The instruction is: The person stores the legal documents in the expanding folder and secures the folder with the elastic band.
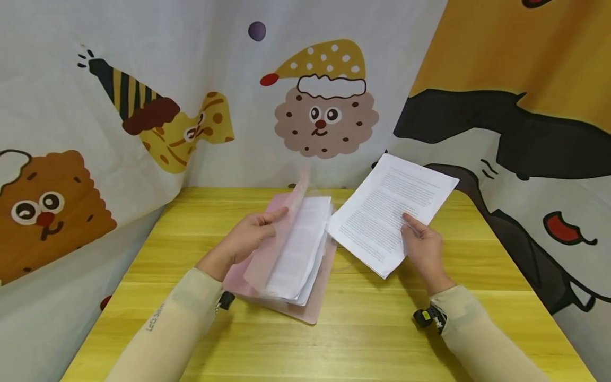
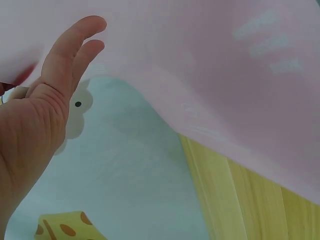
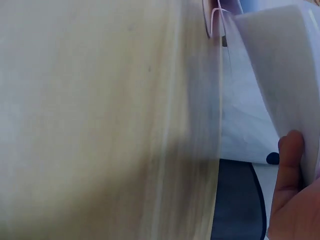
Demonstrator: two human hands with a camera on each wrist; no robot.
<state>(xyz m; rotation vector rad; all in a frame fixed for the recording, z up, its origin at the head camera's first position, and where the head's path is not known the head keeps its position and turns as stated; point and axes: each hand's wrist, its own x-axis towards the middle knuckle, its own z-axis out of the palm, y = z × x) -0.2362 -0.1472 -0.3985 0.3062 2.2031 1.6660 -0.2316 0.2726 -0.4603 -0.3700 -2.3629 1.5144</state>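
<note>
A pink folder [image 1: 273, 249] lies on the table, its front cover lifted partway over a stack of white paper [image 1: 302, 246] and clear sleeves inside. My left hand [image 1: 245, 236] pinches that cover, thumb on its face; in the left wrist view the other fingers [image 2: 62, 60] lie along the pink sheet [image 2: 210, 70]. To the right of the folder, my right hand [image 1: 424, 249] grips a thin stack of printed sheets [image 1: 386, 212], thumb on the text side. The right wrist view shows the pale underside of these sheets [image 3: 285, 60] above my fingers [image 3: 290, 155].
The yellow wood-grain table [image 1: 372, 334] runs back to a white curtain [image 1: 229, 32] with cartoon prints, which also hangs at both sides. Small black wrist cameras sit at the left cuff [image 1: 226, 301] and the right cuff [image 1: 424, 318].
</note>
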